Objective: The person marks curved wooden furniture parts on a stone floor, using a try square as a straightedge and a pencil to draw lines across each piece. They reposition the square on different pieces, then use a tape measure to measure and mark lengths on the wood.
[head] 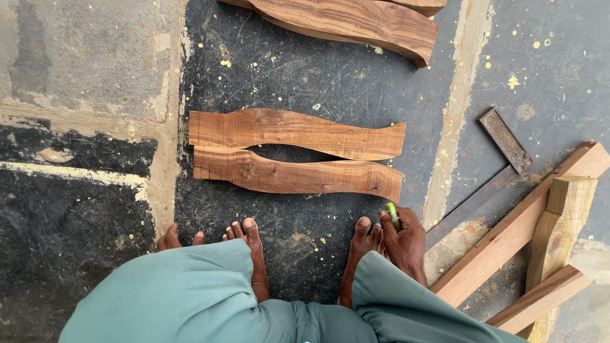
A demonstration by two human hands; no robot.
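Two wavy-cut brown wooden boards lie side by side on the dark floor, the far board [298, 132] touching the near board [298, 176] at their ends. My bare feet stand just in front of them. My right hand [405, 242] rests beside my right foot, fingers closed around a small green marker [393, 215], close to the near board's right end. Only the fingertips of my left hand [171, 239] show above my green-clad left knee; nothing is seen in them.
A larger curved wooden piece [346, 22] lies at the top. A dark rectangular rasp [506, 140] lies at right on the floor. Straight wooden rails [518, 230] and a shaped leg [562, 222] are stacked at lower right.
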